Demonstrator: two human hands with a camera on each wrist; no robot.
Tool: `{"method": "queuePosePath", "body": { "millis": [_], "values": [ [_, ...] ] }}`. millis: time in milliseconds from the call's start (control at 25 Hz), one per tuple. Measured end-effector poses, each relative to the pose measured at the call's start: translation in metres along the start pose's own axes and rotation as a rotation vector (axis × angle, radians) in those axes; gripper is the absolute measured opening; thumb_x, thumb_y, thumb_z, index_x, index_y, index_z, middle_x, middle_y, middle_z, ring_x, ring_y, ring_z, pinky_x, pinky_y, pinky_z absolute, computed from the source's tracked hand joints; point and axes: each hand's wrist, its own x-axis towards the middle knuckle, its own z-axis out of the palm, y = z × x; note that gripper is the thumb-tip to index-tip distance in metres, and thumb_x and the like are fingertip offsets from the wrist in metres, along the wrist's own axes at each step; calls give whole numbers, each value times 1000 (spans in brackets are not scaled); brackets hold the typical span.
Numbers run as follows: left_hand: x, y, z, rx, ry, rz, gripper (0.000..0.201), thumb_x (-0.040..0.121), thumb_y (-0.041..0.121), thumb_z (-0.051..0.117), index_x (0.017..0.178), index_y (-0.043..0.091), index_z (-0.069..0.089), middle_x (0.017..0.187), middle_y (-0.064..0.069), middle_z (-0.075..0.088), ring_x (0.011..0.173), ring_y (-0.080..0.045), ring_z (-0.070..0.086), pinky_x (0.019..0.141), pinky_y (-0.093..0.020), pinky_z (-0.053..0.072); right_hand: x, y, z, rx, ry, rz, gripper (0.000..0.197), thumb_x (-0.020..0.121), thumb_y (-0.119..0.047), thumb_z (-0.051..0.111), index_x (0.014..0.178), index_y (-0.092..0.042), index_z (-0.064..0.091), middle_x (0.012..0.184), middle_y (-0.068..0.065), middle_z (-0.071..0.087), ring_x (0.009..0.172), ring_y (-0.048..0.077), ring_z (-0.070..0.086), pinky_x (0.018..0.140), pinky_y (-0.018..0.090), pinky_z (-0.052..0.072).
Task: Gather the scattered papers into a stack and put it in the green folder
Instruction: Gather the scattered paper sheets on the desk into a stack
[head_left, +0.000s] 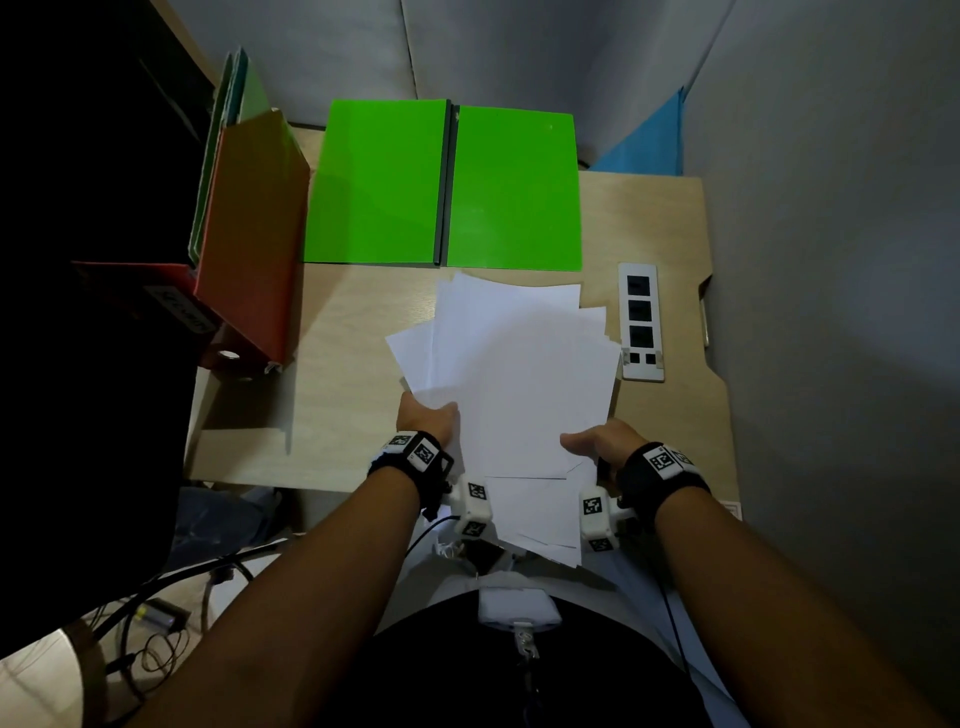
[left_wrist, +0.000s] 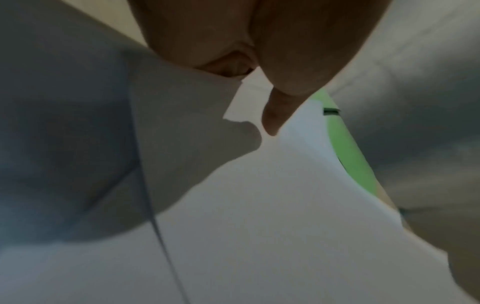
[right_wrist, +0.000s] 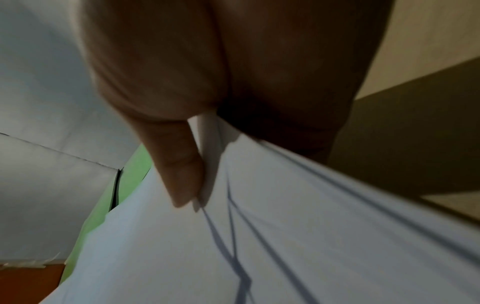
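Desk (head_left: 363, 312) | both hands' fingers pinch papers (head_left: 519, 374) | fingertips hidden beneath

Left hand (head_left: 427, 415) and right hand (head_left: 602, 440) apparently pinching, thumbs up.

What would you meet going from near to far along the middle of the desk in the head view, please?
The two hands, left hand and right hand, gripping the papers → the open green folder → the grey wall.
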Motion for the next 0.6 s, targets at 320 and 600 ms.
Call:
{"method": "queuePosePath", "body": {
  "millis": [320, 600],
  "values": [
    [8, 10, -25, 584, -200, 226, 55, 94, 6, 47, 145, 13, 25, 116, -23, 57, 90, -35, 55, 72, -39, 44, 19, 4, -8, 253, 8, 107, 107, 48, -72, 73, 135, -14, 50, 134, -2, 54, 127, 33, 52, 106, 51, 41],
    [-7, 13, 1, 270, -234, 285, 104, 91, 12, 64, 154, 23, -19, 162, -14, 18, 144, -33, 32, 111, -40, 33, 6, -8, 15, 52, 116, 16, 77, 57, -59, 80, 108, -3, 63, 106, 13, 66, 97, 31, 64, 93, 39, 48]
  ]
}}
